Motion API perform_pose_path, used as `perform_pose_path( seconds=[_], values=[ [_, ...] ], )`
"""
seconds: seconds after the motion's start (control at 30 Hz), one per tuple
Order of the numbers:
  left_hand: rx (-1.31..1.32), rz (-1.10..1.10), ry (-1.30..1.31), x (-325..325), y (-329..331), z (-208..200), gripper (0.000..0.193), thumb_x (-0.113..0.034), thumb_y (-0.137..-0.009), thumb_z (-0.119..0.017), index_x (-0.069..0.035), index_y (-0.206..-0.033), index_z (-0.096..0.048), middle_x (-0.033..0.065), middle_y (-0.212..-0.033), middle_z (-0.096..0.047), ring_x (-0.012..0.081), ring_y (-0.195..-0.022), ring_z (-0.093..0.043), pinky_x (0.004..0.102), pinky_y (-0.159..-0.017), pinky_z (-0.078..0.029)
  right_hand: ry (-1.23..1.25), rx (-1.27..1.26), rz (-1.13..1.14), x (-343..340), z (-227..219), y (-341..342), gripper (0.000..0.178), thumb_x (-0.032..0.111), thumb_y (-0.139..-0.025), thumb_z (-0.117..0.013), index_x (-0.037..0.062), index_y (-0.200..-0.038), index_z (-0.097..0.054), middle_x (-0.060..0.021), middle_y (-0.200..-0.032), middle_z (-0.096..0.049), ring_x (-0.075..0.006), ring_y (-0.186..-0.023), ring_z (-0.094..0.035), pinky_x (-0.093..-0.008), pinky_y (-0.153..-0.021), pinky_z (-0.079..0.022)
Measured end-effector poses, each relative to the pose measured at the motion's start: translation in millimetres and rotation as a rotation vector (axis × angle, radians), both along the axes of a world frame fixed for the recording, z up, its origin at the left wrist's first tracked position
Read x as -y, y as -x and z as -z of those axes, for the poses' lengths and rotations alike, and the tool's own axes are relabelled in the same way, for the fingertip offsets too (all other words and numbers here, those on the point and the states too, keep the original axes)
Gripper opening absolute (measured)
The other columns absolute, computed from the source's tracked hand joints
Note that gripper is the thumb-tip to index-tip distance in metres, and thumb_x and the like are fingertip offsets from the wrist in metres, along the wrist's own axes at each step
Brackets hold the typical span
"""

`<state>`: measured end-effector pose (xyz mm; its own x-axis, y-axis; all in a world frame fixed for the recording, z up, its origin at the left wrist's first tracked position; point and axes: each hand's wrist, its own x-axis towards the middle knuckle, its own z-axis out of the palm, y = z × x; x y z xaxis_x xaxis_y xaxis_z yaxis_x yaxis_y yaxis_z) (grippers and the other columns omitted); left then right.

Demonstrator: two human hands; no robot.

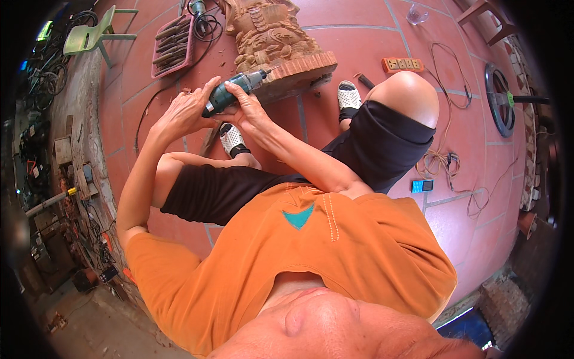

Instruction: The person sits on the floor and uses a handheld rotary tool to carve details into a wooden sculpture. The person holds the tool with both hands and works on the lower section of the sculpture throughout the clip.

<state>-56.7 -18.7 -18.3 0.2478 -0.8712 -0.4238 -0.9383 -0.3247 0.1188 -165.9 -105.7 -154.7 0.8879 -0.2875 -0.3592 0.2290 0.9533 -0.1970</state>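
Power tool (220, 100), cylindrical, lies in bare fingers (239, 94) beside ridged carved wood (269, 39).

Woodcarving workshop: carved wooden figure (268, 31), hand-tool rack (156, 75), power tool (219, 100).

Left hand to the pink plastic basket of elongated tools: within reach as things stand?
Probably yes: the left hand is near the pink plastic basket, with only a thin black cable on the floor between. It would first have to leave the dark green power tool, which the right hand also holds.
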Motion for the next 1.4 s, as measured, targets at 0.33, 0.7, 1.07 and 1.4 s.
perform_pose_path(
  seconds=[0.33, 0.7, 1.07, 1.4],
  values=[
    [-0.153, -0.020, -0.044, 14, -13, 13, 0.087, -0.010, -0.069, -0.075, -0.016, -0.144, -0.031, 0.0214, -0.118, -0.061, 0.0441, -0.103, -0.060, 0.0504, -0.087, -0.049, -0.042, -0.012, -0.017, 3, 13, -2, 0.048, 0.027, -0.083, -0.075, 0.0038, -0.117, -0.051, -0.0161, -0.105, -0.065, -0.0349, -0.091, -0.070, -0.0539, -0.078, -0.060],
    [-0.163, 0.026, -0.043, 12, -24, 15, 0.086, -0.008, -0.068, -0.072, -0.016, -0.144, -0.031, 0.0212, -0.096, -0.064, 0.0403, -0.093, -0.062, 0.0471, -0.078, -0.048, -0.086, -0.040, -0.013, -3, 6, 0, 0.046, 0.026, -0.085, -0.075, 0.0042, -0.118, -0.052, -0.0134, -0.106, -0.064, -0.0333, -0.094, -0.069, -0.0518, -0.080, -0.060],
    [-0.177, 0.023, -0.078, 16, -25, 15, 0.091, -0.007, -0.064, -0.072, -0.016, -0.145, -0.032, 0.0228, -0.108, -0.061, 0.0427, -0.099, -0.060, 0.0488, -0.084, -0.048, -0.119, 0.012, -0.012, -2, 14, -2, 0.047, 0.026, -0.083, -0.076, 0.0047, -0.117, -0.051, -0.0140, -0.105, -0.064, -0.0352, -0.094, -0.069, -0.0541, -0.081, -0.059],
    [-0.166, 0.047, -0.064, 17, -28, 21, 0.090, -0.005, -0.064, -0.073, -0.017, -0.144, -0.033, 0.0220, -0.107, -0.061, 0.0419, -0.099, -0.060, 0.0486, -0.084, -0.048, -0.124, 0.031, -0.032, 1, 17, -3, 0.046, 0.027, -0.085, -0.074, 0.0040, -0.119, -0.053, -0.0137, -0.110, -0.062, -0.0356, -0.100, -0.067, -0.0551, -0.085, -0.057]
  ],
)
